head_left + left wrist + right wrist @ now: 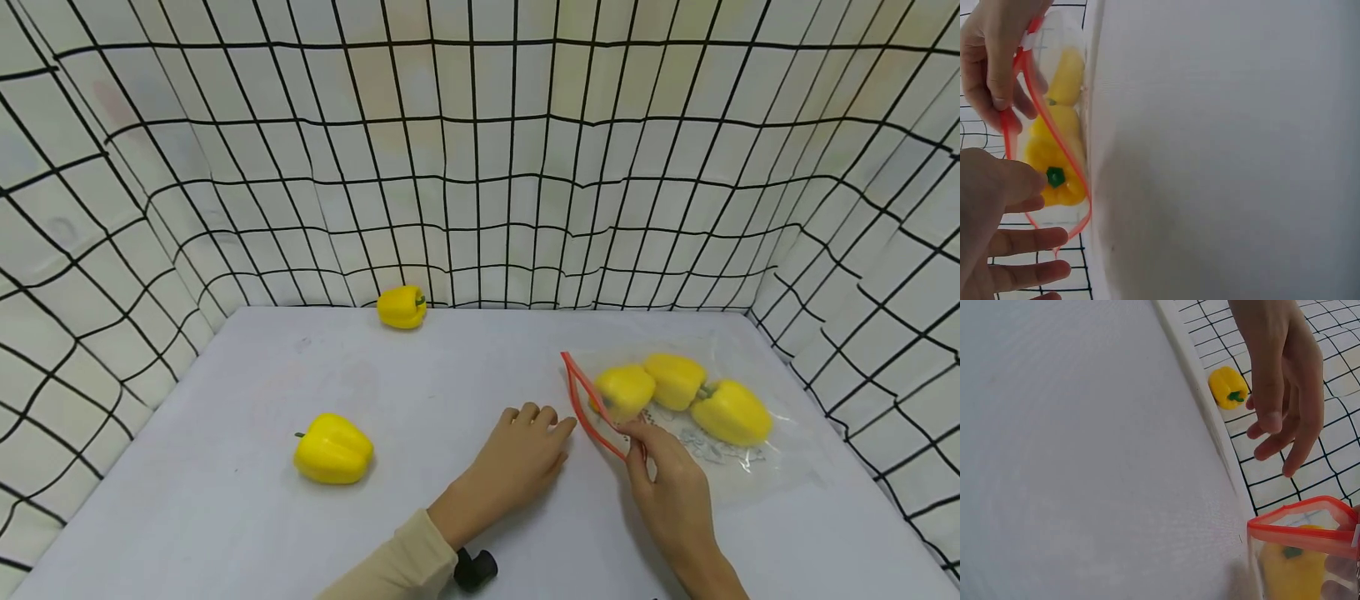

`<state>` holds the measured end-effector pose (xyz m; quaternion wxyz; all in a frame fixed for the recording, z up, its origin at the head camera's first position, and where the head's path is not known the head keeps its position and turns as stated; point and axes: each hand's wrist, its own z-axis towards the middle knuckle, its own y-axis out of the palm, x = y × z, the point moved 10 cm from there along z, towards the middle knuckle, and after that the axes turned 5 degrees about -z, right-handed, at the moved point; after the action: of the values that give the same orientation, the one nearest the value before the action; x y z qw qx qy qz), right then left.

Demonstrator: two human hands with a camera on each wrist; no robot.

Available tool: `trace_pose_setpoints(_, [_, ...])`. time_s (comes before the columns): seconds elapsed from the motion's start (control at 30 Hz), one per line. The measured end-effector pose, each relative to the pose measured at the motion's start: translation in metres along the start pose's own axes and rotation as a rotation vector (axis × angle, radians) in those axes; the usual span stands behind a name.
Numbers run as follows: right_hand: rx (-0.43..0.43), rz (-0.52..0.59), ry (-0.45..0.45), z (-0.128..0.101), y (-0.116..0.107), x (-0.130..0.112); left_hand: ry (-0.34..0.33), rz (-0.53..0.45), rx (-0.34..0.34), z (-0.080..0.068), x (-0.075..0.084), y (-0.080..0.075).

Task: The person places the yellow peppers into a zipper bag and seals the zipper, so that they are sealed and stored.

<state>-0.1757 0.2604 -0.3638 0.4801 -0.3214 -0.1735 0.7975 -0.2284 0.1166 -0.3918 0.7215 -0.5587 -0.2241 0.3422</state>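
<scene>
Five yellow bell peppers show in the head view, and going left to right they split as two loose and three bagged. Nearest on the left lies a loose yellow bell pepper (333, 449) on the pale grey table (225, 517); further back, against the black-gridded white netting wall (480, 167), rests a second loose yellow pepper (402, 306). Next comes the left hand (525, 454), palm down on the table with fingers relaxed and grasping nothing, its tips just beside the bag's mouth. The clear plastic zip bag with a red seal (592, 404) lies flat to the right, holding three peppers (675, 381) side by side. The right hand (667, 483) pinches the red rim at its near corner, keeping the mouth open.

By my reading, the step in hand is filling the bag, with the mouth held ready. The next move calls for the free left hand to fetch a loose pepper, probably the nearer one, and slide it through the opening.

One bag, two hands, five peppers.
</scene>
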Motion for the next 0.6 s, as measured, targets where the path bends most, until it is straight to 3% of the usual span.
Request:
trace_pose_setpoints(0.17, [0.0, 0.003, -0.001, 0.001, 0.0, 0.0, -0.004, -0.015, 0.01, -0.018, -0.011, -0.016])
trace_pose_setpoints(0.4, [-0.008, 0.002, 0.006, 0.001, 0.001, 0.0, -0.009, -0.01, 0.074, -0.047, -0.032, -0.044])
trace_pose_setpoints(0.6, [-0.008, 0.002, 0.01, 0.001, 0.0, 0.001, -0.045, -0.04, 0.111, -0.074, -0.052, -0.065])
